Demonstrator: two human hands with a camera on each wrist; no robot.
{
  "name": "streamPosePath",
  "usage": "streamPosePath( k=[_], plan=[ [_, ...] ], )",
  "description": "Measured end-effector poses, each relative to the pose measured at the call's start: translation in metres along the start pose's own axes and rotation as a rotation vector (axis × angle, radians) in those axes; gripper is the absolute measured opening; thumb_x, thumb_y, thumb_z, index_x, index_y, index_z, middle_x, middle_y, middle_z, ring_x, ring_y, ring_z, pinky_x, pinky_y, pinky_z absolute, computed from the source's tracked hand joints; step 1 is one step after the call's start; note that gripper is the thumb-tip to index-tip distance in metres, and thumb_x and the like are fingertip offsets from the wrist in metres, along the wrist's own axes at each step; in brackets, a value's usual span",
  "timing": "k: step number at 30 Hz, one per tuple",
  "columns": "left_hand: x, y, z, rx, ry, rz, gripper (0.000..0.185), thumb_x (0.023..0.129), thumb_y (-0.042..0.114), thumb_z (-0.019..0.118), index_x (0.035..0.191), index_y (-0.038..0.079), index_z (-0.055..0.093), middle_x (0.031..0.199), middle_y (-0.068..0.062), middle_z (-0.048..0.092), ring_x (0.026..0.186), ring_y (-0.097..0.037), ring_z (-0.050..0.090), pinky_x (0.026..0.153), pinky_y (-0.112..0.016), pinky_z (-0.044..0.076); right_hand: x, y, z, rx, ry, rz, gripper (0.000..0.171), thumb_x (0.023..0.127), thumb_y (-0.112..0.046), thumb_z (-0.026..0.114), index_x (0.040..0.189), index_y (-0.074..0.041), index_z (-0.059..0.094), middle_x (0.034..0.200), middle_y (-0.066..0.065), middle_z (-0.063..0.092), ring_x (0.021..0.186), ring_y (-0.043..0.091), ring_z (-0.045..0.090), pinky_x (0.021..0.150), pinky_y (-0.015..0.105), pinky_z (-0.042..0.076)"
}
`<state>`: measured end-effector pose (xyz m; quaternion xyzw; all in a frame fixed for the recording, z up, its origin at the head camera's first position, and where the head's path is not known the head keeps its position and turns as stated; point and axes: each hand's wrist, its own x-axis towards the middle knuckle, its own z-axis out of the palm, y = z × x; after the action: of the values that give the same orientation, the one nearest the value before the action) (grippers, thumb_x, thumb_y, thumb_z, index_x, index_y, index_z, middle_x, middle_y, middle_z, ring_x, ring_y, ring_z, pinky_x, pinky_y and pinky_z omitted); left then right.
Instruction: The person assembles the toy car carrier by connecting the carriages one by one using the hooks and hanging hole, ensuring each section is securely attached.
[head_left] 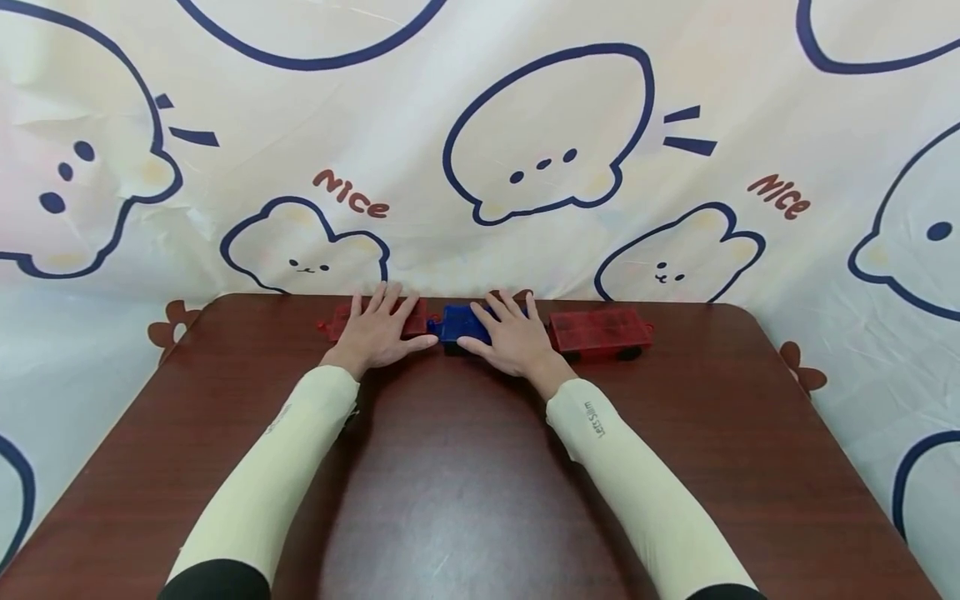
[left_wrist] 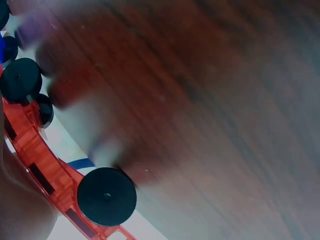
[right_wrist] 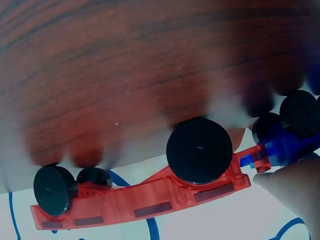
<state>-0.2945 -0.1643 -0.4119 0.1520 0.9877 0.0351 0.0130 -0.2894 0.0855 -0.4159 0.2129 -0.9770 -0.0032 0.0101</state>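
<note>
Three toy train cars stand in a row along the far edge of the table. My left hand (head_left: 377, 335) rests with spread, straight fingers over the left translucent red car (head_left: 339, 322), thumb reaching toward the blue one. Over the middle blue car (head_left: 456, 323) lies my right hand (head_left: 519, 343), its fingers also spread and hiding part of it. Uncovered at the right is another red car (head_left: 600, 330). In the right wrist view its red body (right_wrist: 150, 201) and black wheels show, and its coupling meets the blue car's (right_wrist: 285, 150). The left wrist view shows the left red car (left_wrist: 42, 160) on black wheels.
The brown wooden table (head_left: 420, 500) extends toward me, with a glossy reflection. Directly behind the cars hangs a white curtain (head_left: 420, 142) with blue cartoon outlines and "Nice" lettering; it continues down both sides.
</note>
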Motion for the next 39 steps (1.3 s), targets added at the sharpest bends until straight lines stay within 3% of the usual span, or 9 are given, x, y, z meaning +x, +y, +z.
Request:
streamPosePath(
  k=[7,17,39],
  plan=[
    [0.0046,0.0061,0.0012,0.010,-0.030,0.020,0.098,0.076,0.085,0.029,0.151,0.024,0.015,0.158,-0.010,0.009,0.146,-0.035,0.000,0.111,-0.064,-0.002,0.0042,-0.0002,0.0033,0.004,-0.029,0.013,0.084,0.081,-0.081,0.004,0.150,-0.034,0.012,0.158,0.000,0.014,0.147,0.023,0.003,0.116,0.056,0.004],
    [0.0069,0.0073,0.0032,0.048,-0.008,0.036,0.090,0.082,0.079,0.028,0.151,0.023,0.014,0.158,-0.009,0.012,0.146,-0.034,0.007,0.113,-0.061,0.003,0.0072,0.0021,0.0069,-0.025,-0.050,0.020,0.084,0.080,-0.080,-0.001,0.150,-0.035,0.005,0.159,-0.001,0.008,0.147,0.021,0.001,0.116,0.054,0.002],
    [-0.0002,0.0001,0.0027,0.019,0.015,0.076,0.081,0.087,0.072,0.028,0.151,0.024,0.017,0.154,-0.011,0.024,0.141,-0.037,0.019,0.112,-0.063,0.004,0.0058,-0.0008,0.0036,-0.019,-0.048,0.019,0.083,0.081,-0.080,0.004,0.151,-0.034,0.008,0.159,-0.001,0.010,0.147,0.022,0.004,0.116,0.055,0.005]
  ],
)
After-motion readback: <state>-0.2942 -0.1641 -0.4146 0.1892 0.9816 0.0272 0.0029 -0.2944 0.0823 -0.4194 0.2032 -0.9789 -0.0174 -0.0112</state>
